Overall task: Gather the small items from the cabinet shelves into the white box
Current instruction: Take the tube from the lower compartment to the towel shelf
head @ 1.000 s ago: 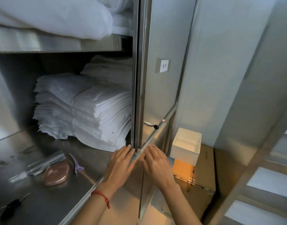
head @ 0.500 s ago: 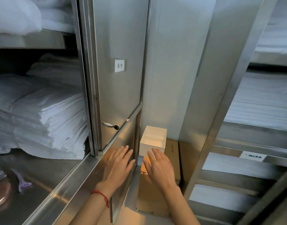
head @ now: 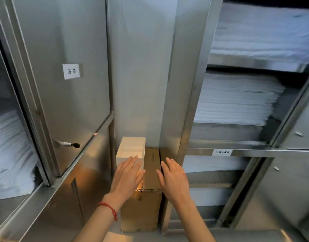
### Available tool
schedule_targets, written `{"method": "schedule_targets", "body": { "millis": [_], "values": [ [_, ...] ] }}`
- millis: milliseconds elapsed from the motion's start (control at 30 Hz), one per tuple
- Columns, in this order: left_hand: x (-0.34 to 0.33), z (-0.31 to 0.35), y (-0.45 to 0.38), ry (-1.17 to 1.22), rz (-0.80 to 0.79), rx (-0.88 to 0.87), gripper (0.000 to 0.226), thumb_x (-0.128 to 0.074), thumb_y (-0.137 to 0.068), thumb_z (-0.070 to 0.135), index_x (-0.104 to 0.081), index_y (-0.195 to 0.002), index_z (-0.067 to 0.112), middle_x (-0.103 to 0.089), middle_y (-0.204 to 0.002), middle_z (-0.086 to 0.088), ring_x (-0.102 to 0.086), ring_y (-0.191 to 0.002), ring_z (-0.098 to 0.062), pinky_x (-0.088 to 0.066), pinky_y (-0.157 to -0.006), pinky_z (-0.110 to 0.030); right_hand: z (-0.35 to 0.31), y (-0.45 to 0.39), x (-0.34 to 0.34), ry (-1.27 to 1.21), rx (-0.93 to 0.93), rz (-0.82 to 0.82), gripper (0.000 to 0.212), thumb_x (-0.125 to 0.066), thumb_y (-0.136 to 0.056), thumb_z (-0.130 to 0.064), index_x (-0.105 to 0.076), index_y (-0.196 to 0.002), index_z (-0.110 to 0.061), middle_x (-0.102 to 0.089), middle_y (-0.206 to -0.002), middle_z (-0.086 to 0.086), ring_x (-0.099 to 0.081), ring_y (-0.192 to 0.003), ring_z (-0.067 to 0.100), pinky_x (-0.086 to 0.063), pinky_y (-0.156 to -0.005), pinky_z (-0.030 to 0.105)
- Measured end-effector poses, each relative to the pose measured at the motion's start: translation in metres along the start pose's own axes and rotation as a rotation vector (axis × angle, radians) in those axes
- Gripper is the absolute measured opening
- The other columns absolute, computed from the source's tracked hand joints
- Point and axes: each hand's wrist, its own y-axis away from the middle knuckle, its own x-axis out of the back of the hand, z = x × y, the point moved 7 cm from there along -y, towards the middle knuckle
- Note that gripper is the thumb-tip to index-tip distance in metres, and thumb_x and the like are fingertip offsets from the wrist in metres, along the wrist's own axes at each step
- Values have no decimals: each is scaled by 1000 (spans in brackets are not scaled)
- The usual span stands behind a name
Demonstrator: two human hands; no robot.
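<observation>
A white box (head: 131, 148), open at the top, stands on a brown cardboard carton (head: 146, 203) in the narrow gap between two steel cabinets. My left hand (head: 128, 175) reaches toward the white box with straight, spread fingers, its fingertips over the box's near edge; it holds nothing. My right hand (head: 173, 179), also flat and empty, hovers over the carton's right side. A red string circles my left wrist. The small items on the left cabinet shelf are out of view.
The left cabinet's steel door (head: 66, 84) stands open, with a labelled front and a black-tipped handle (head: 70, 144). Stacks of folded white linen (head: 237, 100) fill the right cabinet's shelves; more linen (head: 8, 149) lies inside the left cabinet. A grey wall (head: 141, 67) backs the gap.
My view has swung right, from the left cabinet shelf to the gap between the cabinets. Both hands have moved off the shelf edge toward the white box. The small shelf items have left the view.
</observation>
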Motion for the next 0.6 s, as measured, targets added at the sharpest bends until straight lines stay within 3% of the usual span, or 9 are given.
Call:
{"method": "schedule_targets", "body": {
  "millis": [67, 133, 200, 233, 300, 367, 433, 500, 600],
  "values": [
    [-6, 12, -7, 35, -11, -31, 49, -32, -99, 43, -36, -144, 23, -29, -153, 2, -20, -143, -14, -13, -116, -30, 15, 5, 4, 1, -46, 12, 48, -37, -100, -43, -46, -138, -15, -40, -147, 7, -33, -138, 21, -24, -113, 34],
    [-10, 24, -15, 62, -6, -65, 48, -35, -99, 43, -39, -143, 23, -32, -152, 1, -22, -142, -14, -15, -115, -30, 25, 7, 14, 50, -71, 64, 39, -64, -88, -37, -65, -117, -10, -61, -126, 12, -57, -118, 26, -45, -98, 38],
    [-15, 35, -21, 75, -26, -114, 48, -33, -99, 44, -38, -143, 24, -30, -152, 3, -21, -143, -13, -15, -115, -29, 35, 10, 22, 93, -117, 132, 35, -78, -75, -32, -72, -100, -9, -69, -109, 13, -66, -102, 27, -53, -84, 39],
    [-18, 40, -23, 84, -41, -138, 49, -31, -100, 44, -36, -144, 25, -28, -153, 4, -19, -143, -12, -13, -115, -29, 39, 13, 23, 105, -147, 109, 36, -74, -80, -33, -70, -105, -9, -67, -113, 13, -64, -106, 28, -51, -89, 39],
    [-25, 51, -28, 113, -60, -182, 49, -30, -100, 44, -34, -145, 26, -26, -154, 5, -17, -144, -11, -10, -116, -29, 51, 20, 17, 127, -214, 22, 44, -46, -97, -40, -54, -130, -12, -50, -138, 12, -45, -130, 26, -33, -109, 38],
    [-28, 63, -33, 141, -66, -240, 49, -30, -100, 44, -34, -145, 25, -27, -154, 5, -17, -144, -12, -10, -116, -30, 64, 30, 17, 161, -265, 38, 49, -30, -101, -43, -43, -139, -15, -38, -148, 8, -30, -139, 22, -19, -115, 35],
    [-32, 78, -36, 158, -81, -300, 49, -29, -100, 44, -33, -145, 25, -26, -154, 5, -17, -144, -12, -9, -116, -30, 69, 37, 29, 223, -316, 69, 42, -47, -97, -38, -56, -128, -12, -51, -137, 12, -45, -130, 25, -32, -109, 38],
    [-36, 93, -36, 182, -95, -359, 49, -31, -100, 43, -35, -144, 24, -29, -153, 4, -19, -143, -13, -11, -116, -31, 74, 46, 43, 275, -369, 117, 36, -76, -78, -32, -71, -105, -9, -68, -112, 13, -64, -107, 27, -51, -89, 41],
    [-37, 119, -35, 220, -110, -456, 45, -46, -97, 38, -50, -136, 17, -42, -145, -3, -34, -138, -19, -22, -113, -38, 82, 61, 58, 330, -424, 179, 38, -86, -64, -30, -75, -93, -8, -72, -99, 12, -69, -93, 27, -56, -75, 42]
  ]
}}
